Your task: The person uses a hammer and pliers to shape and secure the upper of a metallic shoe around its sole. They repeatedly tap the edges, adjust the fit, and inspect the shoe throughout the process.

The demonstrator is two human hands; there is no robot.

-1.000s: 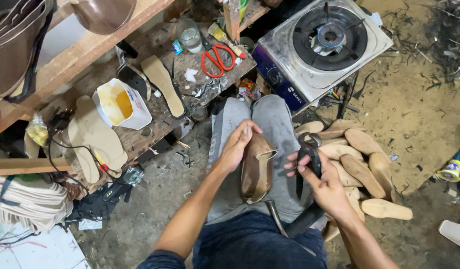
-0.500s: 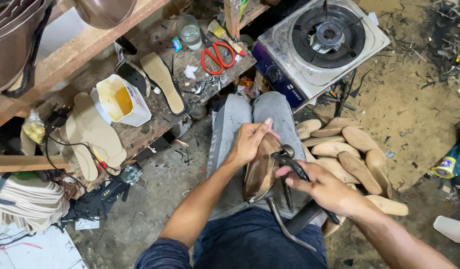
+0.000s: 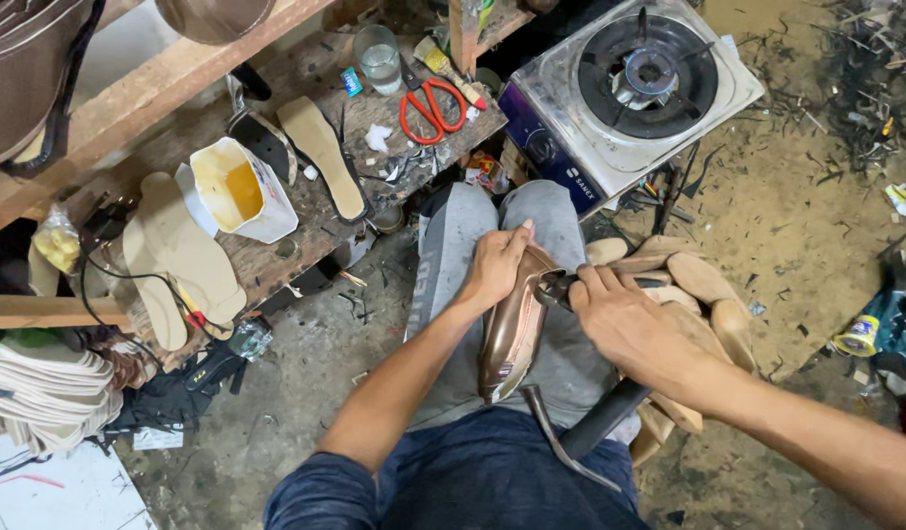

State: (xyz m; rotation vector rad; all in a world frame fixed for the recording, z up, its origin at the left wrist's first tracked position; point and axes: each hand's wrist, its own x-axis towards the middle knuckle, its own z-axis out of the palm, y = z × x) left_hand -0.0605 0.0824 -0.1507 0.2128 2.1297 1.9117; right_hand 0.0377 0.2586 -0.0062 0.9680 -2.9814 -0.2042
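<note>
Gripping black-handled lasting pincers (image 3: 570,412) in right hand (image 3: 624,329), closed round the handles, nose at the shoe's edge. Left hand (image 3: 492,270) clamped over bronze shoe upper (image 3: 512,329), resting on the lap. Likely light, rigid on its last, glossy and scuff-prone; best held round the toe. Beyond: wooden lasts (image 3: 703,280) beside the knee, red scissors (image 3: 428,108) at surface (image 3: 306,59) edge.

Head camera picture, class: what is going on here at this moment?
A person sits on the floor with a bronze shoe upper on a last resting on their lap. The left hand steadies the shoe from above, while the right hand grips a pair of pincers, whose head meets the shoe's edge. Wooden shoe lasts lie heaped beside the right knee. Red scissors, insoles and a glue tub sit on the low bench.
</note>
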